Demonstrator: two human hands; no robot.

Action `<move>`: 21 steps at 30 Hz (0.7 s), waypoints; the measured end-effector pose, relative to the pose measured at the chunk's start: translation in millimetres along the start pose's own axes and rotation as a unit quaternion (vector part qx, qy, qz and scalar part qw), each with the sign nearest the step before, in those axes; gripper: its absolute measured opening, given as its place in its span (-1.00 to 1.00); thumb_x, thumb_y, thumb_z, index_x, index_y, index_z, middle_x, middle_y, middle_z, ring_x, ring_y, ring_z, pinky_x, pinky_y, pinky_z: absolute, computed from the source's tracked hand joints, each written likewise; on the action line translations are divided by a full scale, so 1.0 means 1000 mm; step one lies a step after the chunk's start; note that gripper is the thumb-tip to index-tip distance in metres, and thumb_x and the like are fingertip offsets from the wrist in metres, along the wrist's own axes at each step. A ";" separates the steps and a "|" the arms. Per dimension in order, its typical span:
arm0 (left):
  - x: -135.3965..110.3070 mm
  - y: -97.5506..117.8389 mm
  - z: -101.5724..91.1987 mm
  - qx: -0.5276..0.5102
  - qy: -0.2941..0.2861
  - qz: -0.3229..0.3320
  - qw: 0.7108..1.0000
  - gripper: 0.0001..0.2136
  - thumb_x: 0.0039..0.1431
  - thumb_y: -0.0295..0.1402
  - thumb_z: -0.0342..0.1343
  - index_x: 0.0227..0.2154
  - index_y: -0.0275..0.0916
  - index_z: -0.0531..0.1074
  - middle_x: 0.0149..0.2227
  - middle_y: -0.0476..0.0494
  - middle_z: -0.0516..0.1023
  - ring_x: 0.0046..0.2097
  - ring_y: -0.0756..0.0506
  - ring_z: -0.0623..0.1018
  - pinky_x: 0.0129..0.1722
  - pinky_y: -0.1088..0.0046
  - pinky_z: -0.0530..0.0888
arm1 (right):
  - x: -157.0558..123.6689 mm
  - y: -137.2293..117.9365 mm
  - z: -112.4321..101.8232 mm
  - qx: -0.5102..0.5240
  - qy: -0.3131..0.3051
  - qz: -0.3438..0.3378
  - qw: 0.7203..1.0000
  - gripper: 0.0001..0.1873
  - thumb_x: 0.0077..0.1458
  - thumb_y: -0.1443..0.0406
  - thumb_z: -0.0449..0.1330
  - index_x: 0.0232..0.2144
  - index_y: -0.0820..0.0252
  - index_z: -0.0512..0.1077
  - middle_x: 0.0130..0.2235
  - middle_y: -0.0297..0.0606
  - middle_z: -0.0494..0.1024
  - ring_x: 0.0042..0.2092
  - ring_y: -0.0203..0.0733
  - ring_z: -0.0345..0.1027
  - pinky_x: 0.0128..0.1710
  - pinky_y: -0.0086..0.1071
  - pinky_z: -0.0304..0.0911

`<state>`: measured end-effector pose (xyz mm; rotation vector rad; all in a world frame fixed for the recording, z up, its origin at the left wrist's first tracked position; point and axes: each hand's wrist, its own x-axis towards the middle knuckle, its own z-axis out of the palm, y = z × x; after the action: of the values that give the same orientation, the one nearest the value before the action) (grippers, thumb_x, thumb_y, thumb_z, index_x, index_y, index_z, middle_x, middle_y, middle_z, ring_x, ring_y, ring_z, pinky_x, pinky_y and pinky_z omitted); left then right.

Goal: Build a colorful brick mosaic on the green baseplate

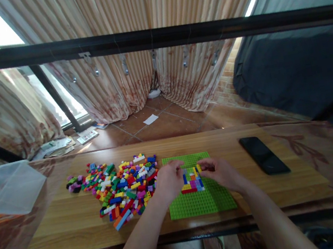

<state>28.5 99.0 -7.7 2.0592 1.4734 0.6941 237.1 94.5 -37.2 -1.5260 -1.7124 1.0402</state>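
Observation:
A green studded baseplate [200,206] lies on the wooden board in front of me. On its middle sits a low patch of coloured toy bricks [193,183] in red, yellow, blue, purple, orange and white. My left hand [170,179] is at the left side of this patch, its fingers curled inward; whatever they may hold is hidden. Over the patch's right back corner, my right hand [218,172] pinches a small yellow brick [199,168] between thumb and fingertips. I cannot tell whether that brick touches the ones below.
Left of the baseplate spreads a loose heap of mixed bricks [122,188]. A black phone [264,154] lies on the wooden board [75,230] at right. At far left stands a translucent plastic bin [13,190]. A dark metal bar [138,39] crosses before the curtains.

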 end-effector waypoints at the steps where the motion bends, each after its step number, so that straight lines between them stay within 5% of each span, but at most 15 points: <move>1: -0.001 0.001 0.000 0.029 0.008 0.012 0.999 -0.70 0.09 -0.53 -0.02 -0.17 -0.21 0.51 -0.22 -0.13 0.57 -0.17 -0.09 0.53 -0.07 0.36 0.44 | 0.000 -0.002 0.002 -0.002 -0.005 0.001 1.000 -0.64 -0.12 0.28 0.24 -0.18 0.20 0.48 -0.38 -0.31 0.57 -0.34 -0.22 0.42 -0.29 -0.36 0.29; 9: -0.002 -0.002 0.004 0.086 0.013 0.084 0.993 -0.69 0.13 -0.52 -0.03 -0.13 -0.18 0.50 -0.15 -0.16 0.48 -0.07 -0.13 0.43 0.02 0.26 0.38 | 0.000 -0.013 0.006 0.004 -0.021 0.005 1.000 -0.68 -0.14 0.32 0.26 -0.24 0.22 0.50 -0.43 -0.36 0.54 -0.38 -0.27 0.39 -0.32 -0.38 0.28; 21: -0.013 0.007 0.012 0.163 -0.085 0.159 0.970 -0.50 0.02 -0.59 0.01 0.04 -0.07 0.35 0.00 -0.16 0.34 -0.02 -0.16 0.33 0.02 0.24 0.36 | 0.001 -0.010 0.007 0.004 -0.023 -0.003 1.000 -0.69 -0.13 0.33 0.24 -0.24 0.24 0.53 -0.36 -0.28 0.59 -0.34 -0.22 0.43 -0.27 -0.34 0.30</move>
<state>38.1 82.7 -13.4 2.5726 1.2361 0.3942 225.9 94.1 -32.0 -1.5007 -1.7410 1.0855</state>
